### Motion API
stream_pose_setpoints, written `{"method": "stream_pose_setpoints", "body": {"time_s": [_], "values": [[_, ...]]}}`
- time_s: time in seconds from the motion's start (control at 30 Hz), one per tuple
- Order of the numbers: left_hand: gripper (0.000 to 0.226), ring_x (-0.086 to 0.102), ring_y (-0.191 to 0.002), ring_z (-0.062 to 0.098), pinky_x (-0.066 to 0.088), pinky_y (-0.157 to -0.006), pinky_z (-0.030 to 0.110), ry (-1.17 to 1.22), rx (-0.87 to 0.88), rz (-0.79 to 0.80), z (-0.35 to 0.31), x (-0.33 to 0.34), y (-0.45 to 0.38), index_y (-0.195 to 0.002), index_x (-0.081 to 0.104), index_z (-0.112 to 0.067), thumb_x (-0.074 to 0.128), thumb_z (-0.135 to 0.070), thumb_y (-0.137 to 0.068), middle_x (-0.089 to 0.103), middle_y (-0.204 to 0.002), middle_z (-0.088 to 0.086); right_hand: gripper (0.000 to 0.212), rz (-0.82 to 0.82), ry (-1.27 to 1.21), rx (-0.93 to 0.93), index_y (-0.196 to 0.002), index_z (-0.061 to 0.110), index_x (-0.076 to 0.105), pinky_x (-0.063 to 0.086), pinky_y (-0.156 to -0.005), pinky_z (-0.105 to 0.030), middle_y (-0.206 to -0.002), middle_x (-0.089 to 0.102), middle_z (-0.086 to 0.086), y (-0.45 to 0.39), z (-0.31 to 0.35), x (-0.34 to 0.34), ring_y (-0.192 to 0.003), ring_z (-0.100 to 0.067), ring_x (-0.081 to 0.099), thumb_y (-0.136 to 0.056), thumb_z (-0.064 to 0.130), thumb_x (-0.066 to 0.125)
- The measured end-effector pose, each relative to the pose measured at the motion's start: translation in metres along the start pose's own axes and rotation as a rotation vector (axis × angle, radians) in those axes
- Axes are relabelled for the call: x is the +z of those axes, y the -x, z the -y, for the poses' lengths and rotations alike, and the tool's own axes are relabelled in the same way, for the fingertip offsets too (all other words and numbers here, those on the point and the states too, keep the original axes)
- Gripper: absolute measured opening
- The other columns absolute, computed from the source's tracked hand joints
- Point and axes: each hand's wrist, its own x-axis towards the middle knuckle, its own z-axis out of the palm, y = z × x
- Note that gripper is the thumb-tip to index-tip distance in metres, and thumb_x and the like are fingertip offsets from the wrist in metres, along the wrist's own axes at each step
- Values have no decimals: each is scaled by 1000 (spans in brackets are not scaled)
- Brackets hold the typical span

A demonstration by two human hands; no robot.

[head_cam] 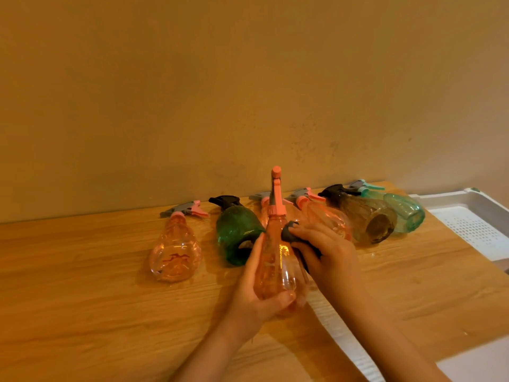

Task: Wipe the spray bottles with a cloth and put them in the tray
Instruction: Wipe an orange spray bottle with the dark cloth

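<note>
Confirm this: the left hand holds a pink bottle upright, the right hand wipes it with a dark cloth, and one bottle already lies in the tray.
Wrong on the tray: the head view shows no bottle in it. The left hand does hold the pink bottle upright while the right hand wipes it with the dark cloth.

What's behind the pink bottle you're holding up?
Behind the held pink bottle another pink-capped bottle lies on the table; only its sprayer head shows, its body is covered.
</note>
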Motion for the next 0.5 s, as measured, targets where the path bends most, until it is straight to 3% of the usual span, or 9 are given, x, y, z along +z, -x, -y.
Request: {"method": "stream_pose_setpoints", "body": {"time_s": [0.2, 0.33, 0.5], "values": [[91, 63, -111, 13, 53, -85, 29, -12, -3, -20, 1, 0, -1, -137, 32, -35, 77, -26, -58, 64, -118, -18, 22, 14, -96, 114, -102, 25, 63, 43, -74, -5, -96, 65, 11, 30, 3, -7, -87, 3, 58, -82, 23, 55], [90, 62, -111, 9, 54, -83, 27, -5, -13, -39, -3, 1, -1, -133, 36, -38, 78, -28, -54, 62, -123, -12, 21, 40, -69, 93, -95, 15, 71, 45, -69, -8, -93, 67, 10, 42, 5, -14, -83, -2, 62, -82, 21, 55], [88, 62, -109, 2, 54, -81, 23, -15, -25, -34, -5, 2, 0, -131, 36, -44, 77, -31, -55, 62, -122, -16, 24, 151, -232, 255, -97, 35, 64, 42, -70, -5, -89, 64, 30, 46, 3, -29, -80, 7, 61, -76, 29, 54]]}}
